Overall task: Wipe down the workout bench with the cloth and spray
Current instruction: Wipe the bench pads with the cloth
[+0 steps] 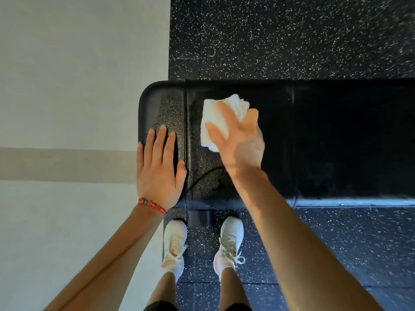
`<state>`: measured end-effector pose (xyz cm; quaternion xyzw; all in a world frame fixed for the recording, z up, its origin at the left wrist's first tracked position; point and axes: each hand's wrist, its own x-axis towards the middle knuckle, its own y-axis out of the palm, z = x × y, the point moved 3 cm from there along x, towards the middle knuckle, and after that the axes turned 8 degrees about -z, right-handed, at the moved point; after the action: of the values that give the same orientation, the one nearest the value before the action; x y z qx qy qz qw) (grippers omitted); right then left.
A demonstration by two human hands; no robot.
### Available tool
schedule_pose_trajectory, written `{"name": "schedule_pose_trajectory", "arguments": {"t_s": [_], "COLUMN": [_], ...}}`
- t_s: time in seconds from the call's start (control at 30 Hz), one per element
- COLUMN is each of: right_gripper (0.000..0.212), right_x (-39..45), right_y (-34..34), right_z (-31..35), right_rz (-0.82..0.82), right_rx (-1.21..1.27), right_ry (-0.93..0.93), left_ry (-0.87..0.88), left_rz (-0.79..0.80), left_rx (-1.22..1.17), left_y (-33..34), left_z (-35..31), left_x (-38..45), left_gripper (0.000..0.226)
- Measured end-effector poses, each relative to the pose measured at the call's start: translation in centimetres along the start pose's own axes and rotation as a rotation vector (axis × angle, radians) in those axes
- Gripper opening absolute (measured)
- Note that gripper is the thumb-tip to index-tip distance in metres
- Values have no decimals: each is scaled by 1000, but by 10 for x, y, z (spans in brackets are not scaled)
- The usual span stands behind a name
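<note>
The black padded workout bench runs from the centre to the right edge, its rounded end at the left. My right hand presses a folded white cloth flat on the pad near that end, fingers spread over the cloth. My left hand rests flat on the bench's end section, fingers straight, a red bead bracelet on the wrist. No spray bottle is in view.
Black speckled rubber flooring lies beyond and in front of the bench. A pale floor with a grey stripe is at the left. My two white sneakers stand by the bench's black leg.
</note>
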<state>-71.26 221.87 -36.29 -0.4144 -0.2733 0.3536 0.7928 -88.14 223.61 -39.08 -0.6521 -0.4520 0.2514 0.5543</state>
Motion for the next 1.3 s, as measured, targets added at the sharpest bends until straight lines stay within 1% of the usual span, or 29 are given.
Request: {"name": "schedule_pose_trajectory", "arguments": {"t_s": [0.03,0.07,0.13,0.2,0.23,0.3,0.37,0.5,0.57,0.63,0.7,0.8,0.87,0.93,0.97,1.1,1.13,1.2,1.27,1.3], "right_gripper": [43,44,49,52,51,49,50,49,49,48,46,48,48,48,48,43,42,44,48,47], "right_x": [2,2,-3,-10,-13,-20,-36,-81,-82,-76,-75,-81,-83,-87,-90,-117,-122,-124,-120,-118], "right_y": [-6,-12,-27,-44,-48,-44,-30,-2,-5,-15,-28,-51,-58,-51,-46,-18,-14,-13,-19,-27], "right_z": [-9,-21,-51,-71,-74,-66,-41,10,12,0,-26,-68,-76,-66,-55,-2,7,9,-6,-16], "right_rz": [3,9,5,-61,-88,-88,-48,54,37,-21,-40,-88,-133,-155,-151,-6,17,48,23,19], "right_rx": [-13,-31,-71,-105,-112,-128,-119,-15,-14,-40,-127,-168,-153,-115,-89,76,73,-12,-76,-80], "right_ry": [-3,38,175,302,357,418,380,219,159,113,175,360,432,450,431,268,200,93,3,-3], "left_ry": [0,-2,-9,-7,1,29,85,194,225,241,237,224,221,215,212,170,152,119,94,91], "left_rz": [3,7,16,22,22,22,35,66,84,93,98,100,91,93,92,82,77,69,70,72], "left_rx": [-3,-6,-19,-46,-58,-73,-77,-79,-75,-59,-49,-43,-40,-35,-39,-92,-102,-104,-100,-99], "left_y": [0,0,0,-1,-1,-2,-4,-7,-9,-9,-9,-9,-8,-7,-7,-11,-13,-16,-16,-16], "left_z": [0,0,1,2,2,4,4,6,8,10,9,7,6,8,7,4,4,1,-4,-8], "left_x": [0,0,1,1,1,0,-7,-26,-34,-36,-36,-36,-36,-38,-37,-38,-39,-43,-48,-52], "left_gripper": [53,53,52,52,52,51,51,51,50,51,52,52,52,52,52,51,50,50,51,51]}}
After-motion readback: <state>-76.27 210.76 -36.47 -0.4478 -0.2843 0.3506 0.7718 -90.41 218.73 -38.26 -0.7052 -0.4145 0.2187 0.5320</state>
